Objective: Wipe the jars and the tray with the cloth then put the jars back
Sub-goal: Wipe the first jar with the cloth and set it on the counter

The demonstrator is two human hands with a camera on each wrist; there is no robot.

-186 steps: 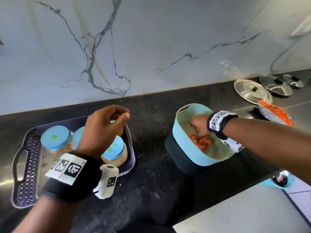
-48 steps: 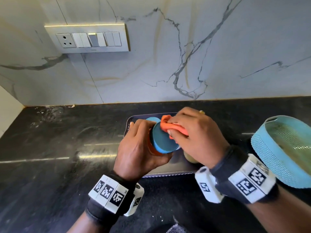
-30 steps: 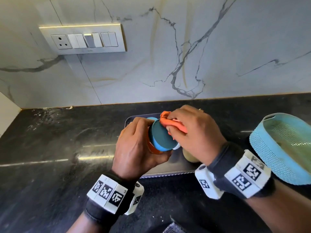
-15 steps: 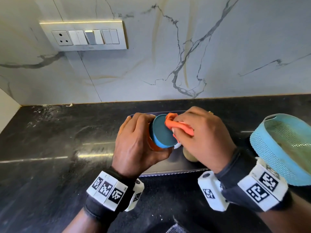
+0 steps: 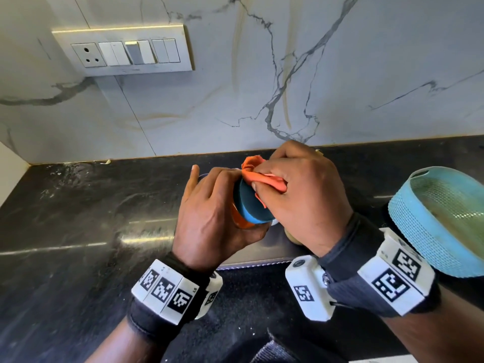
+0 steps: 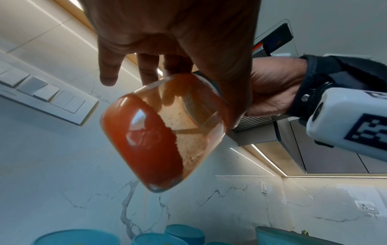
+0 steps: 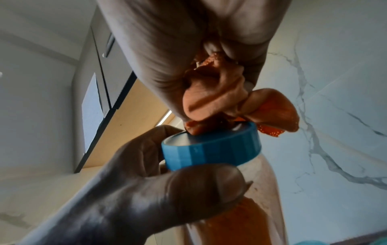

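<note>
While my left hand (image 5: 209, 213) curls its fingers (image 6: 146, 69) round a tilted jar (image 6: 159, 137), my right hand (image 5: 303, 195) pinches the cloth (image 7: 220, 101) onto its lid (image 7: 211, 149) above the bench (image 5: 78, 218).

1. jar (image 6: 163, 140): clear glossy glass or plastic, cannot tell which; reflections on it.
2. lid (image 7: 211, 147): blue plastic, ribbed side, matt.
3. cloth (image 7: 222, 99): orange soft fabric, crumpled.
4. tabletop (image 5: 78, 231): black polished stone, glossy.
5. basket (image 5: 429, 231): blue perforated plastic.
6. wall (image 5: 340, 74): veined marble, smooth.
</note>
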